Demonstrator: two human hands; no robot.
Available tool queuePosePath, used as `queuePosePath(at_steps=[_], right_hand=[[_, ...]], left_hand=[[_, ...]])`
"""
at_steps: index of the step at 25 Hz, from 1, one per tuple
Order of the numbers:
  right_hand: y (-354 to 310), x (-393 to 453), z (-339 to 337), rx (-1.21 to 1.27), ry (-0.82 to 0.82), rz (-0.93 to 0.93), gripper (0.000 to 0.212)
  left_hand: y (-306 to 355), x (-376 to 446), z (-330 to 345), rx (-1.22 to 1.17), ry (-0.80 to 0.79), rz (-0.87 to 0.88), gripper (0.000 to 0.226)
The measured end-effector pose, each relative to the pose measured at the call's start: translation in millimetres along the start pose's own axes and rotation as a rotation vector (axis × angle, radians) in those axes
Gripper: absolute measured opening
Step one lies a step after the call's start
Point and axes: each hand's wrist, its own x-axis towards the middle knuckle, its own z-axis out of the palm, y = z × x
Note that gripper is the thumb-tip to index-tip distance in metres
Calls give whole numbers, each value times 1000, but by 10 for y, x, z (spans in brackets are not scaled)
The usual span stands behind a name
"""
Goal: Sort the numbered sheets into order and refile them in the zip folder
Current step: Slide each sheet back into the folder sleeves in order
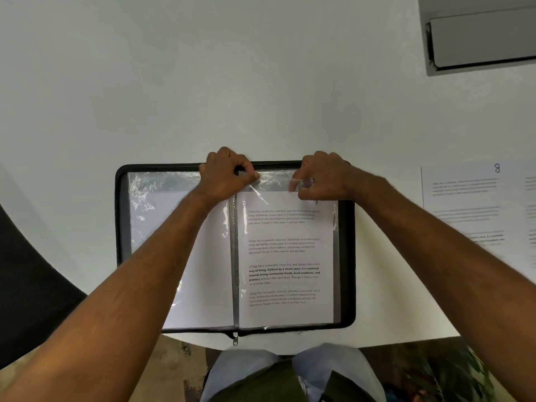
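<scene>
Left hand (224, 174) sits at the top edge of the open zip folder (346, 256), near the spine; fingers curled, thumb and forefinger pinching the clear plastic sleeve (272, 181) of the right-hand page. Right hand (322, 177) is just beside it on the same top edge, fingers curled and gripping the sleeve's upper lip, crinkled plastic showing over the fingertips. Both forearms reach in from the bottom of the view.

Folder lies flat and open on the white table (203, 82), directly in front of the person, black zipped border all round, zip pull (235, 339) hanging off the near edge at the spine. Printed sheet (285, 256) sits in the right sleeve, four paragraphs of text; its number is hidden under the right hand. Left sleeve holds a blank-facing sheet (208, 271), partly covered by the left forearm.

Loose sheet marked 8 (475, 204) lies on the table well to the right of the folder. Grey tray-like object (478, 36) at the far right corner.
</scene>
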Motion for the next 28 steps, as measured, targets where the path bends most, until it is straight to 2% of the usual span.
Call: queuePosePath(at_steps=[3, 6, 9, 11, 14, 16, 20, 25, 28], right_hand=[[-18, -47, 33, -79, 38, 37, 31], [-27, -169, 140, -51, 233, 58, 18], [-31, -293, 292, 98, 375, 81, 16], [-48, -386, 398, 303, 469, 78, 25], [-147, -559, 563, 504, 607, 131, 63], [-257, -714, 714, 585, 646, 213, 79], [-433, -1034, 1085, 778, 679, 343, 88], [-666, -1387, 1347, 809, 585, 526, 68], [-765, -1522, 1449, 932, 539, 600, 54]], left_hand=[[25, -56, 16, 83, 10, 23, 16], [34, -162, 37, 171, -1, 51, 30], [24, -308, 29, 235, 18, 103, 50], [-9, -468, 55, 255, 12, 161, 69], [-60, -832, 185, 174, 65, 248, 94], [-122, -1121, 315, 209, 116, 288, 91], [-305, -1581, 619, 375, 76, 362, 76], [-311, -1977, 766, 335, -81, 225, 73], [-240, -2075, 728, 145, -152, 112, 68]])
